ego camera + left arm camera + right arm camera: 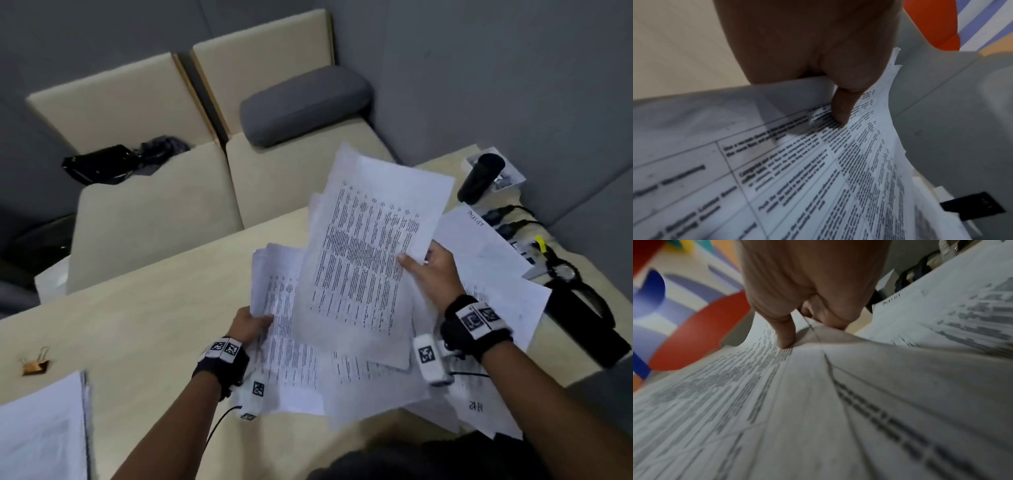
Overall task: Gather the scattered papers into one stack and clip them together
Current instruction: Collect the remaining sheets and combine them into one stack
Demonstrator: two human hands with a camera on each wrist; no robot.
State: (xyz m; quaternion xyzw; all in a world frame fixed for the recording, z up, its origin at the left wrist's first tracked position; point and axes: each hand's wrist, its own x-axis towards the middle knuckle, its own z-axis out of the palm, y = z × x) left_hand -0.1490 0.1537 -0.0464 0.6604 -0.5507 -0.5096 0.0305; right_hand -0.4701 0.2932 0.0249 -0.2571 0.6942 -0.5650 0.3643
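Printed white sheets are spread over the pale wooden table (144,308). My left hand (251,323) pinches the left edge of a bundle of printed papers (277,284), thumb on top; the left wrist view shows that thumb pressing the text of the bundle (818,162). My right hand (428,270) holds a raised printed sheet (370,246) by its right edge, thumb on the print of the sheet (777,402). More loose sheets (496,260) lie flat under and right of my hands. A gold binder clip (34,364) sits at the table's left.
A separate white paper stack (41,431) lies at the front left. Black straps, cables and a dark cylinder (479,178) crowd the table's right edge. Beige bench seats (154,192) with a grey cushion (305,106) and a black bag (102,164) stand behind.
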